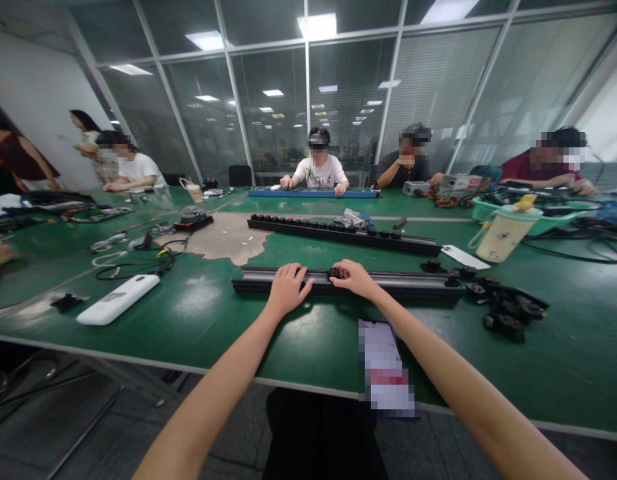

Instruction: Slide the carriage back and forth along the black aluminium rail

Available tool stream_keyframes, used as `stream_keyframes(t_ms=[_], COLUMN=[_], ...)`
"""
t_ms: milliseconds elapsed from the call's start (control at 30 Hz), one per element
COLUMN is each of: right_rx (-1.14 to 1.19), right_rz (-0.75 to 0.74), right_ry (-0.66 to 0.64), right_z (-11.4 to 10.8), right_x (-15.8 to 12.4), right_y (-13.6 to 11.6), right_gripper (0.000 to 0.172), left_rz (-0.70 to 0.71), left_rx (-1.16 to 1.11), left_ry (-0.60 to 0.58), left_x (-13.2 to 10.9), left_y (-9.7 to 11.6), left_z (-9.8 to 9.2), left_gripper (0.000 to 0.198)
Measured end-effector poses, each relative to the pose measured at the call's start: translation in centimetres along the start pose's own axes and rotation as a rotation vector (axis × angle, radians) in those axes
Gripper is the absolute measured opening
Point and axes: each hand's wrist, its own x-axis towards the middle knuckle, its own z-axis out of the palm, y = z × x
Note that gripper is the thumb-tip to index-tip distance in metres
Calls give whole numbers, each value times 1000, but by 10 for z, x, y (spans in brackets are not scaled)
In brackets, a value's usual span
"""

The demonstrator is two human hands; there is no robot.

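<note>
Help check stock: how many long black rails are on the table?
2: the near rail, beneath the left hand and right hand; the far rail, behind it. No others show.

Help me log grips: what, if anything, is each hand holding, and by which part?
The right hand holds a small black part by its right side, at the black rail; the left hand lies on the rail, grip unclear.
</note>
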Motion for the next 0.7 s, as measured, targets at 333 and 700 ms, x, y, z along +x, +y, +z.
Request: stream_keyframes(t_ms=[333,700], right_rx=[-144,-199], right_rz=[178,171], right_ry=[-29,-41], right_z=[-7,-4], right_x=[-13,-15], right_y=[-4,-3], right_gripper=[45,45], left_rz=[-30,-55], left_rx=[32,65], left_ry=[19,38], left_x=[0,-2], left_y=[4,9], left_z=[0,0], left_gripper=[41,40])
